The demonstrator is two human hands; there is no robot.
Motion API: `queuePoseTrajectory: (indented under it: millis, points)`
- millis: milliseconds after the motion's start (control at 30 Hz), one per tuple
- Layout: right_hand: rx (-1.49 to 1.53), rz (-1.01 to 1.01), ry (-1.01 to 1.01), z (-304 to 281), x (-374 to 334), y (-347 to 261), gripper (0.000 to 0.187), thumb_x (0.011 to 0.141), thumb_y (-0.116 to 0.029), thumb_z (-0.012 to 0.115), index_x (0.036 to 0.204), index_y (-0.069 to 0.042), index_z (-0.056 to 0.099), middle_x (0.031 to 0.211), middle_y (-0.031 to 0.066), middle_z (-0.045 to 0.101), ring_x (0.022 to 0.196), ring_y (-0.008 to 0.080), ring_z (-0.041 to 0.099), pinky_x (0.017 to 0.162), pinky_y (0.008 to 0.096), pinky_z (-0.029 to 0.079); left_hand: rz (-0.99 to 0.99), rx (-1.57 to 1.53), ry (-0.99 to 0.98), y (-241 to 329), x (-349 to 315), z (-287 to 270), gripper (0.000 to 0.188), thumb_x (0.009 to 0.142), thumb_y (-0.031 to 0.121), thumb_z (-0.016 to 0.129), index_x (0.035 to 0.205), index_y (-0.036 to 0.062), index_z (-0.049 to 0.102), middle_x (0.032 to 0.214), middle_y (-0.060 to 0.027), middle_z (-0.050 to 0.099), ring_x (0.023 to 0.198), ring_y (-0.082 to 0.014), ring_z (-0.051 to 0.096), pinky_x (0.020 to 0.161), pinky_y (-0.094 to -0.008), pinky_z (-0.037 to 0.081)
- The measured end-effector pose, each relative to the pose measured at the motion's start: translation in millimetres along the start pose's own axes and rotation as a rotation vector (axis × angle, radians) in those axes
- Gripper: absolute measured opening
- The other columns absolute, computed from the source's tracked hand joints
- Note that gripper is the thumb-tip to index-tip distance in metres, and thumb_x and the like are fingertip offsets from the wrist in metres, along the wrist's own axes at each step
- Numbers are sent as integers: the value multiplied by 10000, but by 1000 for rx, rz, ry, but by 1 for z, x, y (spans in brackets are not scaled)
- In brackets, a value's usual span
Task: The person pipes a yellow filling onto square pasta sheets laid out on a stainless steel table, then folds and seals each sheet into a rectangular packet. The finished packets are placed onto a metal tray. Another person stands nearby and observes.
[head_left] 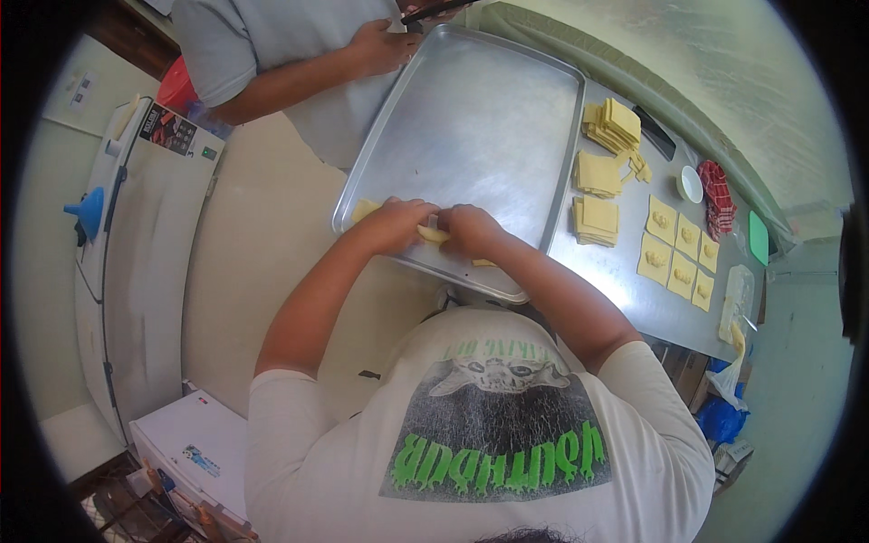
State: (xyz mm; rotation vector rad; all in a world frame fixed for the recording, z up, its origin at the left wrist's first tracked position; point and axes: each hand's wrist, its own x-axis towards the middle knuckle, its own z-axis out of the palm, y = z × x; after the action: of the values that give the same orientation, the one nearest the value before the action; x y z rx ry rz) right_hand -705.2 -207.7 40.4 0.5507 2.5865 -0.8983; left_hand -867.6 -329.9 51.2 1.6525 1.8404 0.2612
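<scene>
Both my hands work over the near edge of a large metal baking tray [480,100]. My left hand [404,224] and my right hand [471,230] are closed around a pale yellow piece of dough [433,234], one at each end of it. Beside my left hand, another piece of dough [365,209] lies in the tray's near left corner. A bit of dough [484,262] also shows under my right wrist. My fingers partly hide the dough between them.
Right of the tray, the metal table [579,271] bears stacks of dough squares [597,174] and several squares topped with filling [670,249]. Beyond them are a white bowl [690,185] and a red checked cloth [717,199]. A person [272,54] stands across the tray.
</scene>
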Motion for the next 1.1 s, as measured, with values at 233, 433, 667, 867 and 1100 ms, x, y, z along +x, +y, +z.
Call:
queuePoseTrajectory:
  millis: [233, 433, 667, 867, 1100]
  points:
    - [270, 7, -16, -6, -13, 13, 416, 735, -218, 821, 1098, -41, 722, 1026, 164, 750, 957, 341, 714, 864, 424, 560, -4, -260, -171, -6, 5, -19, 433, 847, 40, 748, 1270, 43, 655, 1143, -144, 715, 1045, -326, 678, 920, -412, 531]
    - [246, 36, -11, -4, -17, 8, 376, 767, -186, 790, 1105, -41, 707, 1013, 172, 747, 966, 337, 716, 862, 424, 559, 25, -81, -110, -4, 6, -9, 358, 868, 72, 746, 1222, 68, 687, 1156, -160, 725, 1071, -357, 679, 934, -434, 529]
    - [159, 32, 85, 10, -12, 20, 379, 782, -228, 774, 1113, -65, 691, 1008, 175, 738, 982, 358, 700, 886, 450, 540, 97, 72, -71, -10, 13, -3, 259, 880, 102, 721, 1139, 95, 738, 1145, -141, 709, 1087, -343, 643, 994, -443, 481]
    - [-218, -136, 373, 21, -28, 23, 318, 839, -290, 730, 1100, -110, 711, 1098, 103, 685, 1098, 316, 638, 975, 486, 453, 175, 341, 37, -7, 6, -4, 361, 796, 113, 750, 1157, 131, 739, 1166, -84, 667, 1184, -308, 571, 1060, -449, 373]
    - [130, -253, 1073, -4, -156, 99, 243, 777, -51, 776, 1010, -90, 720, 985, 62, 715, 945, 278, 657, 853, 390, 482, 221, 53, 388, 67, 3, -10, 334, 858, 101, 739, 1189, 63, 713, 1146, -107, 675, 1114, -326, 615, 1021, -433, 446]
